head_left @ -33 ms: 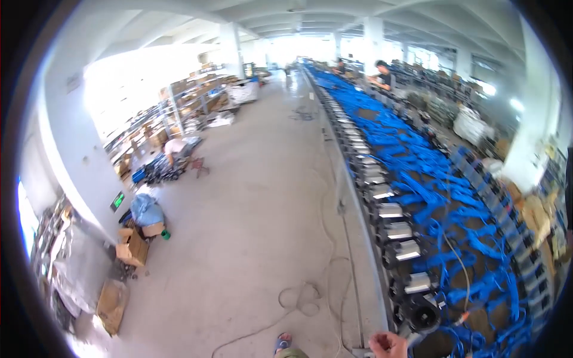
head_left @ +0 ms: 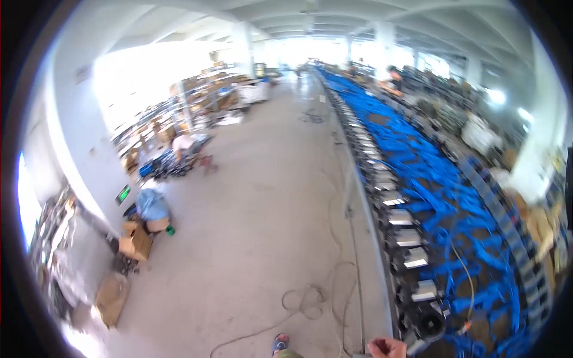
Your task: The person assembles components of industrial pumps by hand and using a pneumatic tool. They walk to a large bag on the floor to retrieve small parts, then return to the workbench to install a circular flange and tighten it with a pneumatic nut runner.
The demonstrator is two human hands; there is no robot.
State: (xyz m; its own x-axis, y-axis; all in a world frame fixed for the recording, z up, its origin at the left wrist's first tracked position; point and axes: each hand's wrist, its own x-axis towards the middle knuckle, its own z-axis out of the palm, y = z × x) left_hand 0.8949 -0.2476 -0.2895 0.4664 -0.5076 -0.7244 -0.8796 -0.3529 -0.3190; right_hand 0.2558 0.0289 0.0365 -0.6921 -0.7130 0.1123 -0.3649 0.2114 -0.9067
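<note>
My right hand (head_left: 387,347) shows at the lower edge, beside the near end of a long workbench. Its fingers are curled in, and whatever they may hold is hidden. Nearest to it stands a black round-mouthed motor-like unit (head_left: 428,322), a small gap apart from the hand. Behind that unit runs a row of similar black units with silvery metal plates (head_left: 408,237) along the bench's left edge. Bundles of blue cable or strap (head_left: 441,206) cover the middle of the bench. My left hand is out of view.
A loose hose (head_left: 298,304) lies coiled on the grey floor near my foot (head_left: 280,342). Cardboard boxes (head_left: 136,240) and a blue bag (head_left: 152,204) stand by a white pillar at left. Shelves are farther back. Another person (head_left: 394,82) works across the bench.
The whole view has swung slightly left and up, so the scene sits farther right and lower. My right hand shows a little less above the lower edge.
</note>
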